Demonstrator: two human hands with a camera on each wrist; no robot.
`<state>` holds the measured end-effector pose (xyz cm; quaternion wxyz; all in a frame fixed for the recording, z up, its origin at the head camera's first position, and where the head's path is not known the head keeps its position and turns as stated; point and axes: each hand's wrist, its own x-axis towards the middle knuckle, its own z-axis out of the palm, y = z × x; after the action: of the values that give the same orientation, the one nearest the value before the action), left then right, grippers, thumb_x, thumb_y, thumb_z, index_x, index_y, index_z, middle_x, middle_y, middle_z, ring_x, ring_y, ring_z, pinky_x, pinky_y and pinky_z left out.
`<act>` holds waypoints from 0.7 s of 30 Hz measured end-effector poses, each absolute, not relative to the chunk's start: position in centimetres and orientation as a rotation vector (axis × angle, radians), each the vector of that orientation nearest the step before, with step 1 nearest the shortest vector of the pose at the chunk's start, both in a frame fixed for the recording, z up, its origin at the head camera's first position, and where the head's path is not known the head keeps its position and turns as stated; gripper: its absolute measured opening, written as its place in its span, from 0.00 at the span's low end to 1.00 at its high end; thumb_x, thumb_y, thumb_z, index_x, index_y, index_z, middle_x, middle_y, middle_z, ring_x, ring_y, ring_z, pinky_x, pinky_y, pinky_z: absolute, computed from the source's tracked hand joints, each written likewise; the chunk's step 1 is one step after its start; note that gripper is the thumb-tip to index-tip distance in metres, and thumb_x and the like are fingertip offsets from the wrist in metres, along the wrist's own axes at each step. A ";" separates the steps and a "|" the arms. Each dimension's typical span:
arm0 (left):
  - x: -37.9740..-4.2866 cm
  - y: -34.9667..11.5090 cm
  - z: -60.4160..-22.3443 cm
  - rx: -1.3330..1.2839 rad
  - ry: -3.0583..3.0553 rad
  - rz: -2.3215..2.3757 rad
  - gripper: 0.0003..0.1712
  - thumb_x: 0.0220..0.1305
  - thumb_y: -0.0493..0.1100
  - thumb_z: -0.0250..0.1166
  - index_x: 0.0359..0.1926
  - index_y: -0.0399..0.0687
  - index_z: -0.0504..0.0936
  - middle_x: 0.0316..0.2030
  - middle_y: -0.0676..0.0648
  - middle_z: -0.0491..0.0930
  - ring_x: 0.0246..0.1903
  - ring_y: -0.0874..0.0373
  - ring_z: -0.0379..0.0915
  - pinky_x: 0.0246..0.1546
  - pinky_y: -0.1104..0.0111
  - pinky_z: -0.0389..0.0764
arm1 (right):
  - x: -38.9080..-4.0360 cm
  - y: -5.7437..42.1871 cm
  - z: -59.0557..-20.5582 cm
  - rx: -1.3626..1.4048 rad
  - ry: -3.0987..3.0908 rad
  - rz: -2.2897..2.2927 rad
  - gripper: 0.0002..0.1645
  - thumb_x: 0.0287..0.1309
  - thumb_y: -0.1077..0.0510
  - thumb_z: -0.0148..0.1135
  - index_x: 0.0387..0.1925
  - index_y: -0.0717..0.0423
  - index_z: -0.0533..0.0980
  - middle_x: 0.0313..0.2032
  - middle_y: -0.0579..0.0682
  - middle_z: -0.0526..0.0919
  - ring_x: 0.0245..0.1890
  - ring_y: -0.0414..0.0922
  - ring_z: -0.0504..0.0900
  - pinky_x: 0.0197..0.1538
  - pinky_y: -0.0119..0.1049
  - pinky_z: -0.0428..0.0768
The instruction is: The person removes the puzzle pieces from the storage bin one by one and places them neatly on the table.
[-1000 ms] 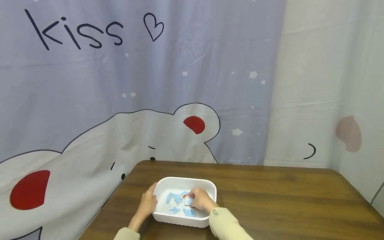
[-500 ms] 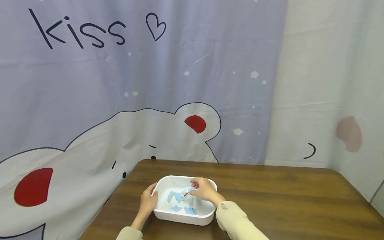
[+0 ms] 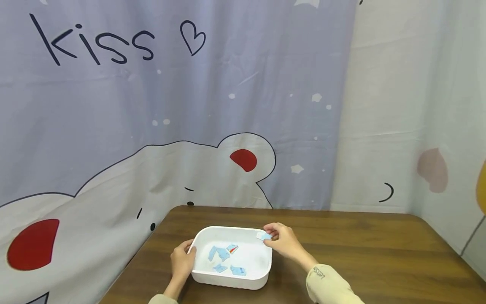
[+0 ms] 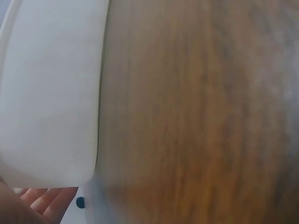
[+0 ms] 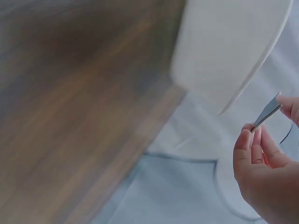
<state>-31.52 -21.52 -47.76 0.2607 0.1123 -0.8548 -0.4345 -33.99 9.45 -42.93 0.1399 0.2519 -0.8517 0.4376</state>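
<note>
A white plastic basin (image 3: 228,281) stands on the table near its front left. My left hand (image 3: 182,261) grips the basin's left end, thumb at the rim; the left wrist view shows its fingers (image 4: 58,203) against that end wall. Above the basin's back right corner, my right hand (image 3: 284,241) pinches a flat light-blue puzzle piece (image 3: 263,236) between thumb and fingers. Seen edge-on in the right wrist view, the puzzle piece (image 5: 267,112) is thin and stiff. Several more puzzle pieces (image 3: 223,254) lie spread on the basin floor, one with a red and orange stripe (image 3: 232,248).
The brown wood-grain table (image 3: 360,249) stretches to the right of the basin. Behind it hangs a lilac and white curtain (image 3: 296,126) printed with a bear and the word "kiss".
My right hand has lifted a light-blue piece from among the others and carried it right to the back right corner of the basin. My left hand keeps its grip on the basin.
</note>
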 end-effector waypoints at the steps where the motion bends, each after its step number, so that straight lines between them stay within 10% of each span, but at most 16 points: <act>1: -31.5 -21.5 -47.8 0.310 -2.320 -1.182 0.17 0.60 0.35 0.60 0.49 0.32 0.82 0.42 0.32 0.85 0.44 0.37 0.83 0.43 0.50 0.78 | -33.8 10.4 -43.1 0.706 -2.464 1.276 0.21 0.45 0.65 0.69 0.44 0.71 0.78 0.36 0.56 0.83 0.37 0.48 0.82 0.40 0.30 0.82; 21: -31.7 -21.5 -48.0 0.416 -2.328 -1.276 0.19 0.63 0.39 0.59 0.52 0.35 0.82 0.47 0.33 0.84 0.49 0.35 0.80 0.46 0.48 0.74 | -32.1 15.5 -47.1 0.755 -2.718 1.209 0.23 0.43 0.64 0.72 0.43 0.70 0.76 0.32 0.50 0.81 0.32 0.36 0.76 0.36 0.27 0.76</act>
<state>-31.69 -21.55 -47.96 0.2253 0.1510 -0.8441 -0.4626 -32.12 15.45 -47.12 0.0364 0.2457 -0.8851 0.3937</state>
